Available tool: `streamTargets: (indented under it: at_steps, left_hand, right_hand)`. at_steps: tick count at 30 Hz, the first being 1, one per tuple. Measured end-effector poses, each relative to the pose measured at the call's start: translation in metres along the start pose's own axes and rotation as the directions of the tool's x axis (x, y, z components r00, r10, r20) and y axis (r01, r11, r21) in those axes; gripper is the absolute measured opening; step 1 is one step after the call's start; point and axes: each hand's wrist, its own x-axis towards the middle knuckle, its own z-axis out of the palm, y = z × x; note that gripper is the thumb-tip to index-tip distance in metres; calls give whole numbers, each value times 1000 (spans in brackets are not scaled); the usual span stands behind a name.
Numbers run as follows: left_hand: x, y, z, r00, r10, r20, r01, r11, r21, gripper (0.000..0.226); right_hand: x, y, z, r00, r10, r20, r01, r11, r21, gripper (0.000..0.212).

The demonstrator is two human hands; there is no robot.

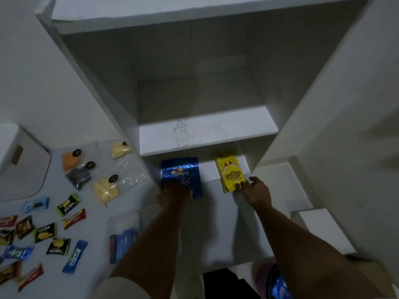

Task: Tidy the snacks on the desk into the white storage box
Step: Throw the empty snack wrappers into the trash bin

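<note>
Centre frame, under a white shelf (207, 134), the left hand (174, 194) grips a blue snack packet (181, 175) and the right hand (257, 194) pinches a yellow snack box (230, 173), seemingly collecting both. A white storage box (19, 160) waits at left.

White shelf unit (207, 134): open-fronted, tall upper bay, one horizontal board scuffed with grey marks, low bay beneath. Side panels white, plain. Wall (32, 72): pale, bare, to the left of the unit. Desk (90, 266): pale grey-white top, running left from the unit's side panel. Light: dim and cool, deep shade inside the bays.
</note>
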Motion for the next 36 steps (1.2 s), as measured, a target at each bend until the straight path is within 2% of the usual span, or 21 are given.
streamTargets:
  at_steps: [4,7,9,13,16,19,22,28,30,32,36]
  left_hand:
    - [21,4,11,997,-67,32,60,983,175,70]
    - [38,-1,26,990,-107,97,75,955,286,75]
    - [46,-1,32,982,-136,131,84,936,342,87]
    - [54,1,36,982,-157,108,108,927,360,100]
    - [60,2,37,976,-205,74,176,940,292,104]
    - [66,3,39,975,-218,36,204,950,238,97]
    - [68,4,45,971,-238,31,229,957,175,97]
    - [72,-4,53,985,-171,-2,170,979,116,81]
    - [70,-4,51,982,-190,-16,190,982,18,73]
    - [65,-4,45,973,-227,-37,222,968,-117,67]
    - [39,3,26,979,-190,-77,149,916,-373,50]
  right_hand:
    - [27,-23,8,998,58,9,-58,997,43,71]
    - [39,-34,12,992,94,80,-94,996,-5,80]
    - [46,-36,15,989,110,104,-106,994,-41,85]
    - [58,-38,20,985,122,123,-110,989,-102,83]
    - [65,-40,19,982,128,142,-110,986,-124,73]
    - [72,-39,17,976,159,150,-142,983,-119,70]
    - [76,-34,17,969,185,166,-180,983,-46,65]
    - [81,-11,23,963,186,193,-201,977,64,48]
    - [75,-6,23,968,166,189,-189,975,113,37]
    - [59,-9,17,973,140,181,-172,970,172,14]
    - [26,-11,3,968,156,197,-212,928,305,12]
